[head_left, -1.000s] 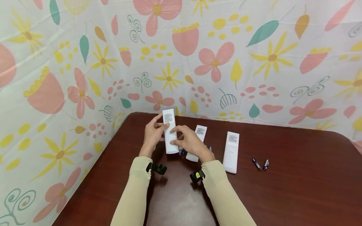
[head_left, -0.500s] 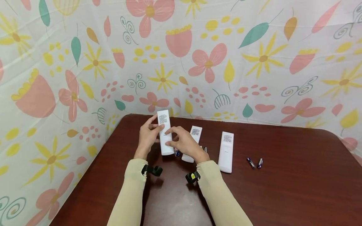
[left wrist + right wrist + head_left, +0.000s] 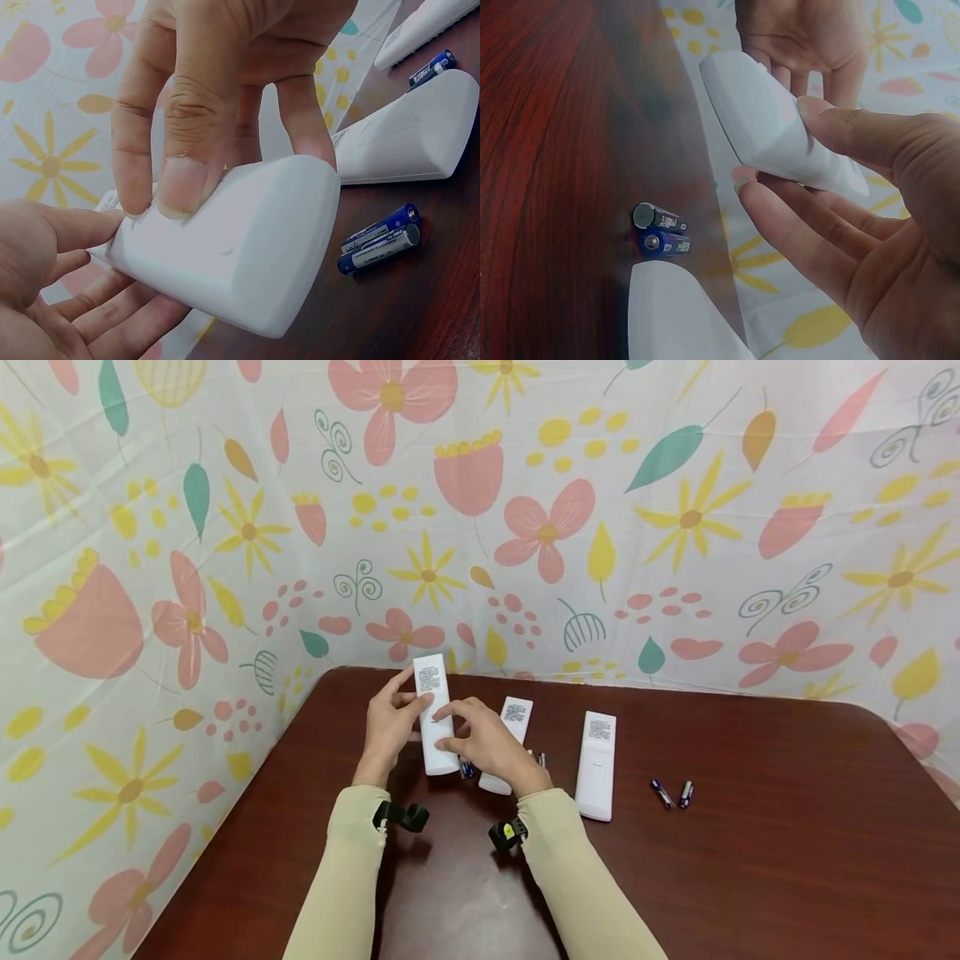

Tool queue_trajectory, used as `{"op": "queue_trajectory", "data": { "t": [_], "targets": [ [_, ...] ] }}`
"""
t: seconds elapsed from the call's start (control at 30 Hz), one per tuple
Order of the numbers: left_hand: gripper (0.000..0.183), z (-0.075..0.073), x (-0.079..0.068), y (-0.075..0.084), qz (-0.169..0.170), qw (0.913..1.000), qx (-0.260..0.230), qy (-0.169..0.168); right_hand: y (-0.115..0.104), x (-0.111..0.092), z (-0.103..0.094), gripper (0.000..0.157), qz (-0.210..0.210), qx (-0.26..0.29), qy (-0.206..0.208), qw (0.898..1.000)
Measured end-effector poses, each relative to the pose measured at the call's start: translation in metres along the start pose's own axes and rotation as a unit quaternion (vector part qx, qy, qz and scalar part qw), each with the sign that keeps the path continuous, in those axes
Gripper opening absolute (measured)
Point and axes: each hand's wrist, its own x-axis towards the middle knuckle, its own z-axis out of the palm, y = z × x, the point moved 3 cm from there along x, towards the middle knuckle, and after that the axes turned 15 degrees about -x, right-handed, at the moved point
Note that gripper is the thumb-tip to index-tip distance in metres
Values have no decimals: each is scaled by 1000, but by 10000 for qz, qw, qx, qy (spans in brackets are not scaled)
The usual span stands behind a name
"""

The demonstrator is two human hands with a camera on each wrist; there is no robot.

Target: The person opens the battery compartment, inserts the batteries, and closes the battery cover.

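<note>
A white remote control (image 3: 441, 758) is held up above the table, its back with a printed label facing the head camera. My left hand (image 3: 388, 724) grips it along its left side, thumb on the back and fingers underneath, as the left wrist view shows. My right hand (image 3: 491, 742) holds its lower half, with thumb (image 3: 184, 184) and forefinger on the back cover. In the right wrist view the remote's rounded end (image 3: 742, 112) points away from my right palm. Two blue batteries (image 3: 379, 238) lie on the table just right of this remote.
A second white remote (image 3: 516, 714) lies label-up, partly behind my right hand, with batteries (image 3: 542, 760) beside it. Further right lies a third remote (image 3: 597, 772), then two more batteries (image 3: 662, 793) on the dark red table (image 3: 787, 827). A flower-printed cloth (image 3: 525, 610) hangs behind the table's far edge.
The head view has turned slightly, so everything sits further left in it. Both hands keep nearly the same hold on the remote, which stays at about the same place over the table.
</note>
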Motion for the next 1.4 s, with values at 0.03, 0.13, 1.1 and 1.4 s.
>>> {"op": "queue_trajectory", "data": {
  "t": [0.03, 0.13, 1.1, 1.4],
  "targets": [
    [59, 0, 0, 0, 9, 10000, -3, -4, 0, 0, 0, 33, -10, -20, 13, 10000],
    [58, 0, 0, 0, 45, 10000, -47, 0, -1, 0, 1, 32, -30, -113, 60, 9999],
    [60, -3, 2, 3, 367, 9993, -42, 81, -7, 4, 3, 34, -121, -211, 128, 9996],
    [57, -2, 5, 1, 435, 9990, -22, 80, -12, 1, -7, 24, -161, -401, 556, 9975]
  ]
}}
